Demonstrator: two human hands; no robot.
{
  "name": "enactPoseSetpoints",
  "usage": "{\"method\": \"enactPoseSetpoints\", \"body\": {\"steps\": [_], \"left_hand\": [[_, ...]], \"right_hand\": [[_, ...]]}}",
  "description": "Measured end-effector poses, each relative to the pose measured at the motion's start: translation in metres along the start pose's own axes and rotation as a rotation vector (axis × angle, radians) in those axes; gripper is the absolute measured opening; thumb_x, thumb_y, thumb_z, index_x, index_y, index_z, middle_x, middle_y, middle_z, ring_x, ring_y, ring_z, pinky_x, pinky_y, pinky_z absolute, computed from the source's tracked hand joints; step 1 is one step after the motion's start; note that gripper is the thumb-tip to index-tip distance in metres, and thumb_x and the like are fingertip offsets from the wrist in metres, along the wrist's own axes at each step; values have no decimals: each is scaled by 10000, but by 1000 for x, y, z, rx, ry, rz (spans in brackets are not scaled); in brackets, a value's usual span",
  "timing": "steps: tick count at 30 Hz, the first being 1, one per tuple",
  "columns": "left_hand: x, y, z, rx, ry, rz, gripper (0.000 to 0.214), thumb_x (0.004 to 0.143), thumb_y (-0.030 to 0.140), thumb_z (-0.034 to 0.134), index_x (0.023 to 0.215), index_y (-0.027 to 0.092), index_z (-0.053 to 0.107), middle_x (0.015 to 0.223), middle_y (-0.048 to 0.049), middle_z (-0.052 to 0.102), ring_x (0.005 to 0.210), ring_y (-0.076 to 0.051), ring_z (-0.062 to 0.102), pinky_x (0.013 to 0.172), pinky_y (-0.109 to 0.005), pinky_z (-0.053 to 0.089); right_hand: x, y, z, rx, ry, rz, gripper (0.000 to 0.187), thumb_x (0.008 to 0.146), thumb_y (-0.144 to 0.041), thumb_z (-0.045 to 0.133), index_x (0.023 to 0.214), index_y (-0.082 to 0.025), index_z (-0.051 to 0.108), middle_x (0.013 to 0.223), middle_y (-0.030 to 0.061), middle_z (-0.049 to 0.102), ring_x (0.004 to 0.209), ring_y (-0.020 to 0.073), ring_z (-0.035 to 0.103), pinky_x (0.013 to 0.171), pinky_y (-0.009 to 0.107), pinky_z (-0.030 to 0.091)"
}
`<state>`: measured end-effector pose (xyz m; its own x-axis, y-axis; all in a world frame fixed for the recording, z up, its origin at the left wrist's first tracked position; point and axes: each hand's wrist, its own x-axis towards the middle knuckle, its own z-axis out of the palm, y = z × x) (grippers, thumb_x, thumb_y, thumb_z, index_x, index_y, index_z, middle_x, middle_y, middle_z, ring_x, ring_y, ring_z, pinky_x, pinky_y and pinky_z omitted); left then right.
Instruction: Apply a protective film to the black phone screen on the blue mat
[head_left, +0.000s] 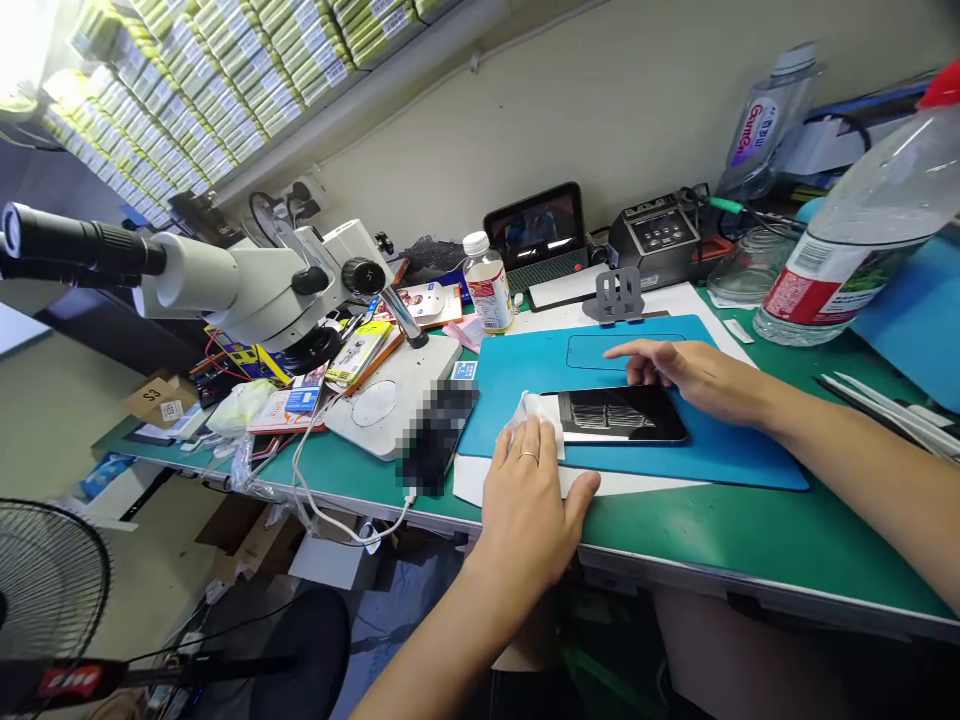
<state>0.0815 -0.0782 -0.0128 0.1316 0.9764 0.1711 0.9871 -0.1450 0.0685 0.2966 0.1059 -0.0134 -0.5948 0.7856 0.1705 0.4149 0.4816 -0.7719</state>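
A black phone (622, 415) lies flat on the blue work mat (675, 460), screen up. My left hand (529, 500) rests flat on a white wipe (536, 412) at the phone's left end, fingers together, a ring on one finger. My right hand (686, 372) lies over the phone's far right corner, fingers stretched out and steadying it.
A white microscope (255, 285) stands at the left on its base (390, 400). A small bottle (487, 280), a little screen (536, 230) and a soldering station (660, 240) line the back. A large water bottle (855, 230) lies at right. A fan (45, 580) sits below left.
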Motion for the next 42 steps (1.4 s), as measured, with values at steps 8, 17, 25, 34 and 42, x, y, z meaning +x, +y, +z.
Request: {"method": "enactPoseSetpoints", "body": {"steps": [8, 17, 25, 34, 42], "left_hand": [[51, 12, 5, -8, 22, -49, 617, 1049, 471, 333, 1424, 3, 476, 1505, -238, 471, 1455, -344, 375, 1168, -488, 361], [4, 2, 3, 9, 14, 27, 564, 1048, 416, 332, 1473, 60, 437, 1567, -178, 403, 1482, -296, 338, 1196, -459, 356], [35, 38, 8, -106, 21, 113, 691, 1015, 519, 372, 1478, 8, 414, 1566, -212, 387, 1476, -333, 337, 1216, -473, 320], [-4, 16, 5, -158, -3, 126, 672, 1010, 540, 386, 1497, 80, 427, 1576, -148, 384, 1467, -302, 368, 1223, -497, 323], [36, 65, 12, -257, -8, 166, 843, 954, 668, 392, 1520, 43, 375, 1592, -175, 332, 1482, -347, 319, 1204, -525, 331]], "right_hand": [[-3, -3, -1, -13, -20, -12, 866, 837, -874, 149, 1122, -324, 754, 861, 92, 708, 777, 297, 607, 708, 451, 482], [-2, 0, 2, 7, 26, -24, 835, 838, -870, 192, 1083, -314, 764, 855, 105, 710, 821, 330, 629, 737, 460, 490], [-4, -4, 2, 14, 18, -22, 937, 813, -901, 145, 1112, -254, 753, 836, 103, 693, 796, 305, 626, 744, 449, 493], [-10, -11, 1, -13, 7, 3, 868, 897, -821, 144, 1130, -209, 714, 820, 86, 686, 773, 267, 611, 783, 429, 481], [-6, -9, 2, -33, 26, -17, 863, 888, -834, 174, 1089, -198, 721, 752, 67, 660, 747, 253, 612, 741, 390, 468]]}}
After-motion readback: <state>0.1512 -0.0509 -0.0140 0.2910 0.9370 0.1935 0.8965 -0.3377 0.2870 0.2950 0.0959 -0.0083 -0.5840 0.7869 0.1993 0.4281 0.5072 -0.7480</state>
